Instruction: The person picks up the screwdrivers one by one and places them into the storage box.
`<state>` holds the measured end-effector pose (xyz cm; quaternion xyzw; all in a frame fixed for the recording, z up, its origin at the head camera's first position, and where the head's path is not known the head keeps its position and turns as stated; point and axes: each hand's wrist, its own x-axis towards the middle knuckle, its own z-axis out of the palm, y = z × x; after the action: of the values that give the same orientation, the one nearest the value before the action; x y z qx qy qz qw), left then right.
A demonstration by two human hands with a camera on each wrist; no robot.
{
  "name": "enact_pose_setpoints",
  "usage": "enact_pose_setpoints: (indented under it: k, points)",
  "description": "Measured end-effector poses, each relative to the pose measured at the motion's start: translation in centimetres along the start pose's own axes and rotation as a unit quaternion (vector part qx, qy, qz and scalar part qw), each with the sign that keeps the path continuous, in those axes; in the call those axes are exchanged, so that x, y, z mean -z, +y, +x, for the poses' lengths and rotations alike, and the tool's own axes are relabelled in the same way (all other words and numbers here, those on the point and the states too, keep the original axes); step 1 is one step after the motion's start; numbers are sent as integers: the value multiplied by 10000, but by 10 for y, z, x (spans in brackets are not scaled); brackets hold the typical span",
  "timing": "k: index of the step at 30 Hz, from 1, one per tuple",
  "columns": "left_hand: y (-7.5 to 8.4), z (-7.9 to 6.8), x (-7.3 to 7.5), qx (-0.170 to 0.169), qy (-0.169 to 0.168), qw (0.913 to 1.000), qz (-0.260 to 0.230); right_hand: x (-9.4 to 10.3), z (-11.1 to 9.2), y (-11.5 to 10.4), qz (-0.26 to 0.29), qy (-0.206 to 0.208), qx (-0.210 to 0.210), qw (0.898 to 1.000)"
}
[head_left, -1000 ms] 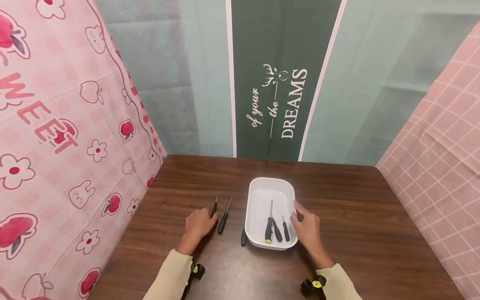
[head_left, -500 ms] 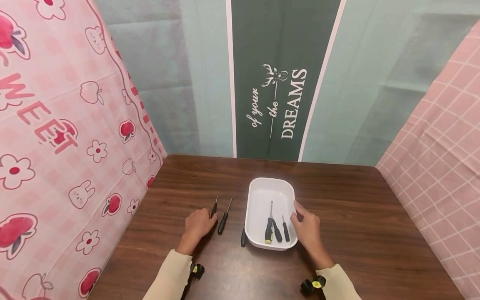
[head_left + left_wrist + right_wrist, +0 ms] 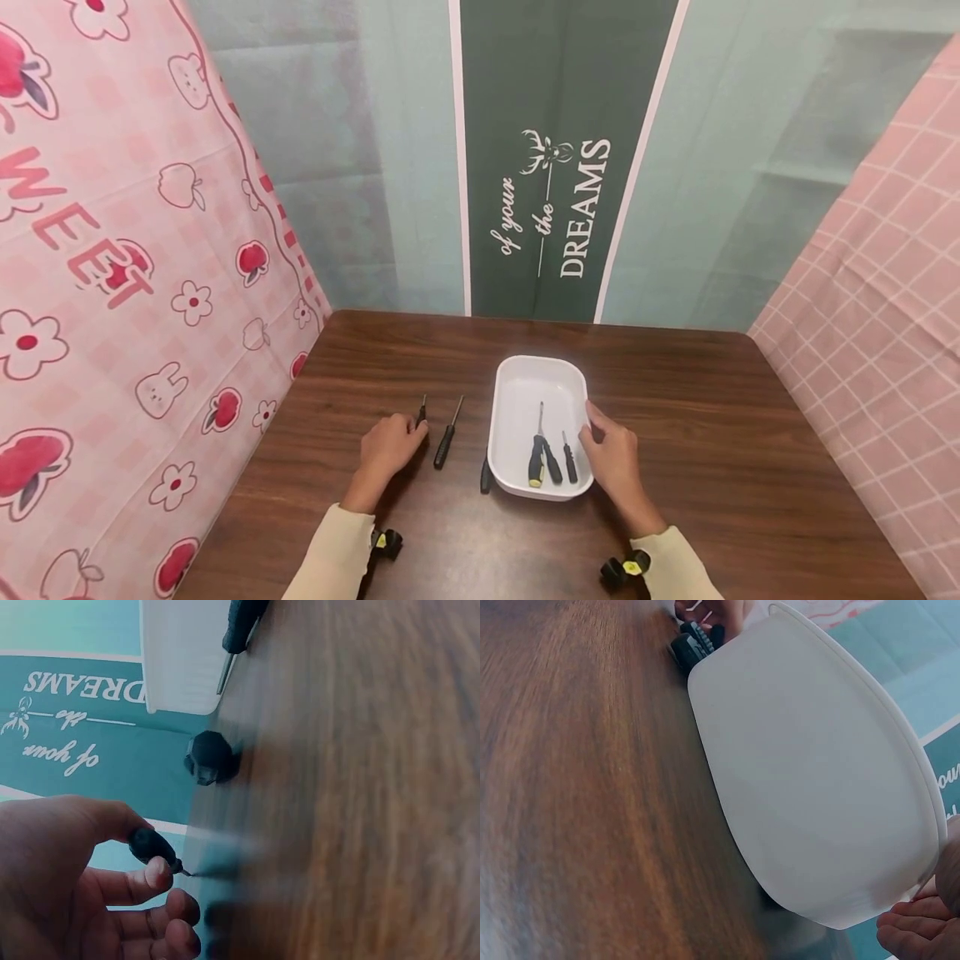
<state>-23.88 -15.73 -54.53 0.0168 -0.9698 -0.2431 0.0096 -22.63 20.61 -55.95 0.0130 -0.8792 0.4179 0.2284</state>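
A small black screwdriver [image 3: 422, 412] is pinched between the thumb and index finger of my left hand [image 3: 390, 447]. In the left wrist view its dark handle [image 3: 148, 843] shows at the thumb, its thin tip pointing toward the tabletop. My right hand [image 3: 615, 457] grips the right side of a white tray [image 3: 492, 412]. Inside the tray lie a black-and-yellow screwdriver [image 3: 536, 462], a dark-handled tool [image 3: 553, 463] beside it and a small black screwdriver [image 3: 569, 461]. Another black screwdriver [image 3: 444, 447] rests on the table, just right of my left hand.
A black handle [image 3: 485, 475] lies against the tray's left side, the rest of that tool hidden by the tray. The brown wooden table [image 3: 675, 400] meets a green curtain [image 3: 420, 208] behind, with pink cloths [image 3: 862, 275] at both sides.
My left hand has shifted slightly left, and the small screwdriver has moved with it, away from the one on the table. My right hand keeps its grip on the tray.
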Motion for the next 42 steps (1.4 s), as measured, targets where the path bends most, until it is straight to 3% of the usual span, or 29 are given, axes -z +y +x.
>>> enact_pose_setpoints:
  k: [10,42]
  points:
    - [4,1,11,-69,403,9991,-111,-1,1,1,9,62,48,10000]
    - [40,-11,26,-483,1108,9919,-381,-2,0,0,-4,113,136,9998]
